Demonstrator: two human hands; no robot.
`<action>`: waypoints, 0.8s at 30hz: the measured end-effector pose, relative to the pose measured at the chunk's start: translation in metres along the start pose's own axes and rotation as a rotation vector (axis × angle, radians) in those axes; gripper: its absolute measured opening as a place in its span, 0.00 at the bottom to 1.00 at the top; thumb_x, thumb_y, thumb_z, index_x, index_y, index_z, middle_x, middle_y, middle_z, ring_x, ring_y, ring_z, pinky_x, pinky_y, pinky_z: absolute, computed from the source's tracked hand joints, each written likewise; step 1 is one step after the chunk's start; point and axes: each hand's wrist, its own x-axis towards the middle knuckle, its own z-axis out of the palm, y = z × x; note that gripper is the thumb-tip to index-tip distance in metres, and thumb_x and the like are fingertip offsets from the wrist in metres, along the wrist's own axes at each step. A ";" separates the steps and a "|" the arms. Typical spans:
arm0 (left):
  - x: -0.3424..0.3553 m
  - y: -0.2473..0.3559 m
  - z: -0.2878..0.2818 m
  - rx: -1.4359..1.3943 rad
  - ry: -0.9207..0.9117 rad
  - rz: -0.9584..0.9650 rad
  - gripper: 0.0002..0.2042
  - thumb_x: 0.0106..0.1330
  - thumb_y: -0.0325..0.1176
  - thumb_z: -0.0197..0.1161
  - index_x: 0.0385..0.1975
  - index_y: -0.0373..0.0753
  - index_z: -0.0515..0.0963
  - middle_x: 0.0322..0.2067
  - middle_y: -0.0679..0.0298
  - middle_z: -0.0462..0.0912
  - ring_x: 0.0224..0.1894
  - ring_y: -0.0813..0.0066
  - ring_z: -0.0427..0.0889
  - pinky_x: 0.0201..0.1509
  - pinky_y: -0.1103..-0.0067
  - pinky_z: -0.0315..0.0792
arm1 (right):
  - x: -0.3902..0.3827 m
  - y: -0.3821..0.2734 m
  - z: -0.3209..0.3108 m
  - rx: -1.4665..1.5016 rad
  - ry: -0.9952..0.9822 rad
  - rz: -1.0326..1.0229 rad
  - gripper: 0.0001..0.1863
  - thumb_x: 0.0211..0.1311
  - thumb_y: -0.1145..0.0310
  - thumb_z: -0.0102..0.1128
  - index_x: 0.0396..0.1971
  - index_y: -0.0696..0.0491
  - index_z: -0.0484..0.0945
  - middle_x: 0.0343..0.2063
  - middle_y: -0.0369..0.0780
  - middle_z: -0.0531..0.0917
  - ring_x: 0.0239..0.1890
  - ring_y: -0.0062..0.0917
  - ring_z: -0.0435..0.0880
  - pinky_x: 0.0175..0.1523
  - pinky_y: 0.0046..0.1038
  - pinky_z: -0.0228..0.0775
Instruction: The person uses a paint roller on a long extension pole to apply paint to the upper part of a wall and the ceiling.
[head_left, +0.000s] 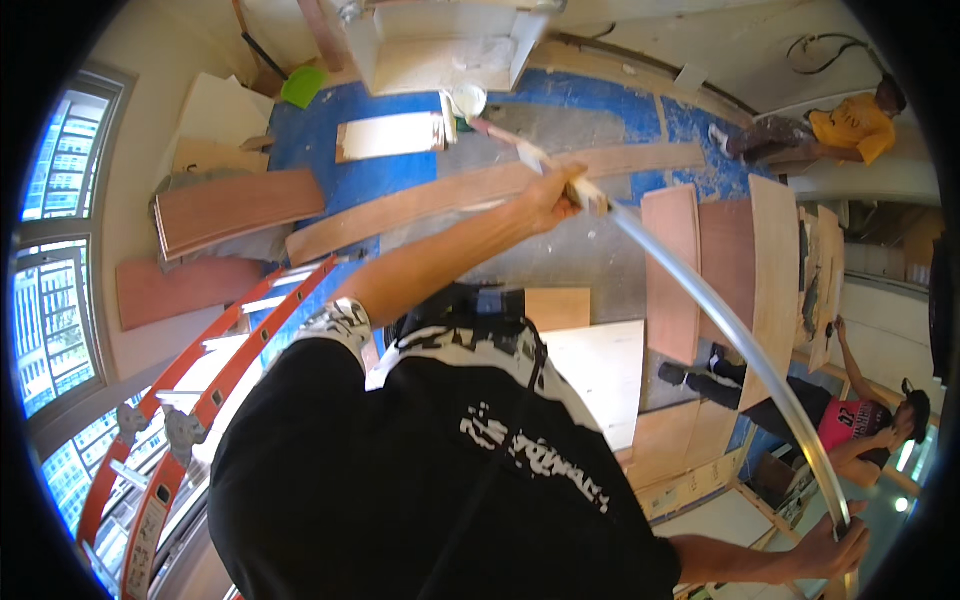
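A long silver metal pole (738, 340), bowed by the lens, runs from the lower right up toward the centre. A pale wooden piece (532, 156) continues it at the far end, ending in a pinkish tip near a white bucket (468, 98). My left hand (556, 198) is closed around the pole where metal and wood meet. Far down at the lower right, my right hand (832, 548) grips the metal part. A narrow white piece (447, 116), perhaps a roller, is beside the bucket; I cannot tell whether it joins the pole.
An orange ladder (212, 398) stands at left by the windows. Wooden boards (240, 208) and a long plank (430, 200) lie on the floor, with more panels (670, 270) at right. One person in yellow (850, 128) and another in pink (850, 422) are on the right.
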 end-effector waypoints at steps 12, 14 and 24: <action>0.123 0.037 -0.052 0.131 -0.152 -0.163 0.19 0.65 0.46 0.61 0.47 0.40 0.74 0.42 0.61 0.80 0.45 0.68 0.79 0.47 0.73 0.76 | 0.059 -0.093 -0.042 0.353 -0.358 0.240 0.17 0.51 0.72 0.64 0.14 0.55 0.63 0.15 0.41 0.67 0.21 0.36 0.70 0.31 0.35 0.59; 0.131 0.022 -0.030 0.187 -0.138 -0.229 0.15 0.64 0.46 0.63 0.41 0.42 0.75 0.37 0.63 0.80 0.39 0.70 0.79 0.43 0.74 0.75 | 0.035 -0.090 -0.043 0.348 -0.435 0.321 0.12 0.49 0.72 0.65 0.20 0.55 0.68 0.18 0.42 0.69 0.26 0.38 0.72 0.38 0.36 0.63; 0.217 0.087 -0.032 0.373 -0.197 -0.438 0.11 0.63 0.39 0.61 0.34 0.37 0.74 0.34 0.58 0.83 0.35 0.68 0.83 0.42 0.75 0.80 | 0.144 -0.289 -0.042 0.551 -0.760 0.108 0.17 0.51 0.75 0.55 0.44 0.54 0.75 0.32 0.44 0.78 0.40 0.37 0.77 0.52 0.38 0.64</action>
